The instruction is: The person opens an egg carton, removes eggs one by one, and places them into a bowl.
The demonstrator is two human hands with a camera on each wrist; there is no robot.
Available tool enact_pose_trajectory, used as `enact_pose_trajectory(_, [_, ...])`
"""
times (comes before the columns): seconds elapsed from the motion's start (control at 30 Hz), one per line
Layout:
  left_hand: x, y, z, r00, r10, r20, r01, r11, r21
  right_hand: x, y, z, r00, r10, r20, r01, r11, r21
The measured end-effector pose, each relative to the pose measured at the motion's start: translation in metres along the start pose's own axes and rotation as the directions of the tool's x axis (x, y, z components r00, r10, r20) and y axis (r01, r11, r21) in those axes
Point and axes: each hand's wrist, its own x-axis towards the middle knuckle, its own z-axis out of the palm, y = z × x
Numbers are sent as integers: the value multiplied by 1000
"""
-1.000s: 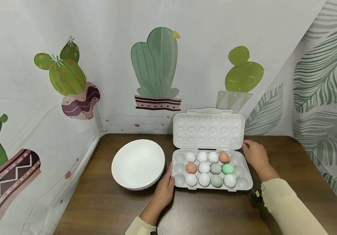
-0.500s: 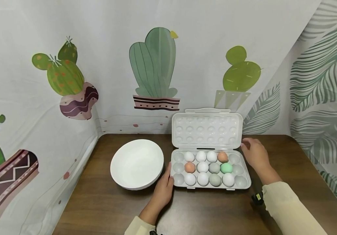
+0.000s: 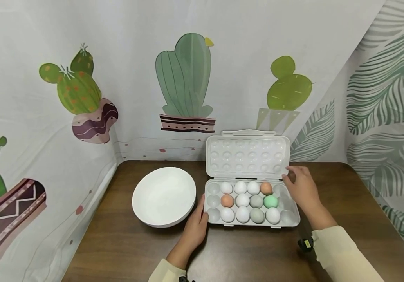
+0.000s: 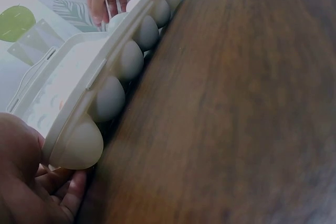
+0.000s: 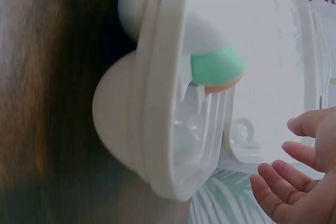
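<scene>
An open white plastic egg carton (image 3: pixel 213 201) lies on the table, its lid (image 3: pixel 247 156) tilted up behind. White eggs (image 3: pixel 242 215), greyish eggs (image 3: pixel 257 216), two brown eggs (image 3: pixel 266 188) and one green egg (image 3: pixel 270 201) fill its middle columns; both end columns hold none. My left hand (image 3: pixel 195 227) grips the carton's left end; in the left wrist view its fingers (image 4: pixel 73 192) curl beneath a corner cup. My right hand (image 3: pixel 304 190) hovers by the back right corner near the hinge, holding nothing. The right wrist view shows its fingers (image 5: pixel 281 179) loosely spread beside the lid.
A large white bowl (image 3: pixel 164 196) stands left of the carton, close to my left hand. The brown wooden table (image 3: pixel 244 254) extends in front. Behind it hangs a white cloth (image 3: pixel 135 78) printed with cacti and leaves.
My right hand has shifted slightly left and inward over the carton's back right corner, its fingers loosening from the lid's edge. The left hand, eggs and bowl stay put.
</scene>
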Motion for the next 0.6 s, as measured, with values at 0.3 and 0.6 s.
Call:
enact_pose_trajectory(0.3, [0, 1, -1, 999, -32, 11, 32, 999, -31, -13, -13, 6, 999, -36, 12, 35, 998, 46])
enact_pose_trajectory(0.6, [0, 0, 0, 999, -34, 13, 35, 999, -31, -23, -21, 9, 997, -77, 27, 74, 993, 86])
